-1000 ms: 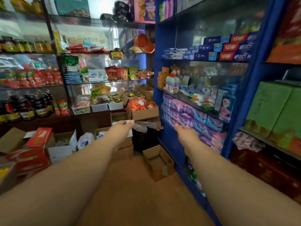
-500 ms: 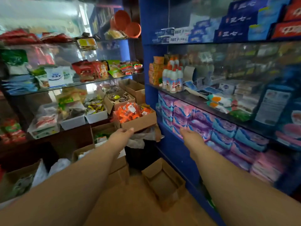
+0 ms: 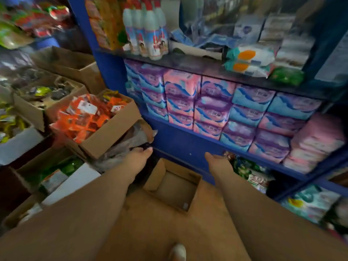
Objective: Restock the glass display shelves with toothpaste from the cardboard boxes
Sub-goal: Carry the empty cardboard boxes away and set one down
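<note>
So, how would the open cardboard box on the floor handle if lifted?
The cardboard box shows only its bare bottom, so it is probably light. With its top open, the walls would likely flex under a grip. Flat-based, it should slide, not tip.

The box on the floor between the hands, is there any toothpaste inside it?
No, the open cardboard box shows only its bare brown bottom, with nothing lying inside.
</note>
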